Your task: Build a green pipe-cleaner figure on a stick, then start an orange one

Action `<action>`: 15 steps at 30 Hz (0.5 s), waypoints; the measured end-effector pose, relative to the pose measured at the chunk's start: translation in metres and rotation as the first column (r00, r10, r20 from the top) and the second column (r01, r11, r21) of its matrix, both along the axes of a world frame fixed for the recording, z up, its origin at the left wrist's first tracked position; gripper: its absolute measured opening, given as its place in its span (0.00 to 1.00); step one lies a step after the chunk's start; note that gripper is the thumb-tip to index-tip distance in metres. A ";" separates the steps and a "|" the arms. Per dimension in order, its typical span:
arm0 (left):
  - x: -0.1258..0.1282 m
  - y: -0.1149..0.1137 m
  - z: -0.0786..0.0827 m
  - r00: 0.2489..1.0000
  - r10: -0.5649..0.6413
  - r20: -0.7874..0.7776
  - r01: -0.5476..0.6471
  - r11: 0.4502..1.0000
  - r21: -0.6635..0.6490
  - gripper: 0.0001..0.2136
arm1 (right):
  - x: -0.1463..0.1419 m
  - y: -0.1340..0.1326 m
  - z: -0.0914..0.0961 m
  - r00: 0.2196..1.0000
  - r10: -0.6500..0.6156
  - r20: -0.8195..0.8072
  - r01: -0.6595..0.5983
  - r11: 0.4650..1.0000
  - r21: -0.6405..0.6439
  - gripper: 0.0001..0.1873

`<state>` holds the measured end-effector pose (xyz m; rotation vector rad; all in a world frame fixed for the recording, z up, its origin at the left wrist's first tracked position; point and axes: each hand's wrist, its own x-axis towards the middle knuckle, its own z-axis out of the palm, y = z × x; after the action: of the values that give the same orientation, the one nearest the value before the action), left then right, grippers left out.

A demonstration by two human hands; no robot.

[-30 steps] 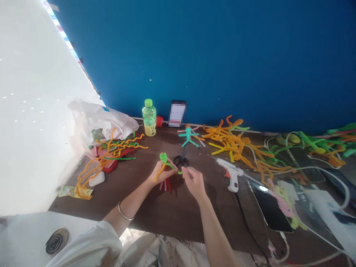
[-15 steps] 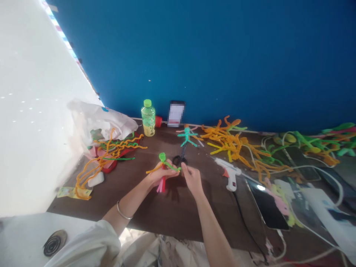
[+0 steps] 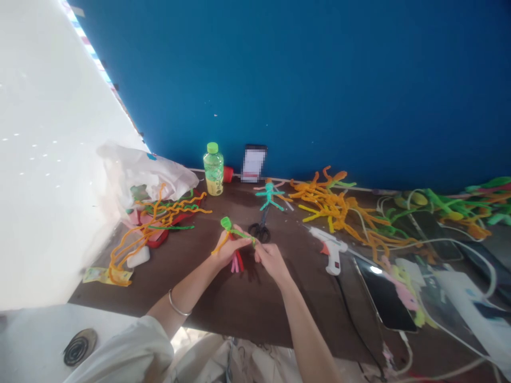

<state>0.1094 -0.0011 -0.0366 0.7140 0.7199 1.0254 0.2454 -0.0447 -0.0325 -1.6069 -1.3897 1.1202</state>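
Observation:
A small pipe-cleaner figure [image 3: 226, 223] with a green coiled head, an orange arm, a green arm and red and pink legs is in my hands. My left hand [image 3: 229, 249] is closed around its body, the legs hanging out below. With thumb and fingers, my right hand [image 3: 270, 259] pinches the tip of the green arm [image 3: 241, 234]. Just behind my hands lie black scissors [image 3: 260, 232] on the table. Beyond them rests a turquoise pipe-cleaner figure [image 3: 269, 196] with an orange head.
A white glue gun [image 3: 329, 247] and a phone [image 3: 383, 292] with cables lie to the right. Orange pipe cleaners [image 3: 335, 205] spread behind them; more orange ones [image 3: 171, 210] lie left by a plastic bag [image 3: 167, 170]. A bottle [image 3: 213, 170] and a propped phone [image 3: 254, 164] stand at the back.
The figure's head has tipped left and its legs have swung slightly right. My right hand has shifted a little left and down, its fingers now close against the green arm's tip.

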 end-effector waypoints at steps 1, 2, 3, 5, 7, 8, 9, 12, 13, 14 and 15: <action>0.000 0.000 -0.001 1.000 0.019 -0.022 -0.018 1.000 0.013 0.17 | -0.001 0.000 0.000 1.000 0.009 0.001 -0.009 1.000 -0.005 0.30; 0.001 0.000 -0.001 0.998 0.037 -0.043 -0.036 0.999 0.025 0.17 | -0.001 -0.001 0.000 1.000 0.016 0.006 -0.016 1.000 -0.009 0.30; 0.001 0.000 -0.002 0.997 0.053 -0.060 -0.051 0.998 0.034 0.17 | -0.002 -0.001 0.001 1.000 0.017 0.012 -0.017 1.000 -0.010 0.30; 0.000 0.000 -0.003 0.997 0.056 -0.061 -0.055 0.998 0.025 0.17 | -0.003 -0.001 0.003 1.000 -0.015 0.020 0.014 1.000 0.009 0.30; 0.000 0.000 -0.003 0.999 0.031 -0.016 -0.032 0.999 -0.015 0.17 | -0.002 -0.001 0.006 0.996 -0.094 0.010 0.093 0.994 0.051 0.30; 0.000 0.000 -0.003 1.000 0.021 0.006 -0.021 0.999 -0.038 0.16 | -0.001 0.000 0.008 0.990 -0.141 -0.003 0.141 0.987 0.073 0.29; 0.000 0.000 -0.002 1.000 0.018 0.019 -0.017 0.998 -0.058 0.16 | 0.000 0.000 0.008 0.983 -0.182 -0.020 0.183 0.979 0.090 0.29; 0.001 0.000 -0.001 1.000 0.028 -0.009 -0.028 0.996 -0.081 0.15 | 0.003 0.001 0.008 0.971 -0.228 -0.079 0.236 0.964 0.120 0.25; 0.001 0.000 -0.001 0.999 0.022 -0.024 -0.024 0.997 -0.080 0.15 | 0.004 0.002 0.007 0.970 -0.225 -0.093 0.235 0.964 0.127 0.25; 0.001 0.000 -0.001 0.999 0.011 -0.032 -0.013 0.997 -0.075 0.15 | 0.005 0.002 0.006 0.970 -0.219 -0.102 0.231 0.963 0.135 0.24; 0.001 0.001 0.000 0.999 -0.007 -0.037 0.005 0.998 -0.064 0.15 | 0.005 0.002 0.006 0.970 -0.216 -0.109 0.230 0.963 0.143 0.24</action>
<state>0.1102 -0.0005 -0.0370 0.6807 0.7789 0.9812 0.2506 -0.0430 -0.0268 -1.5365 -1.1727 0.9184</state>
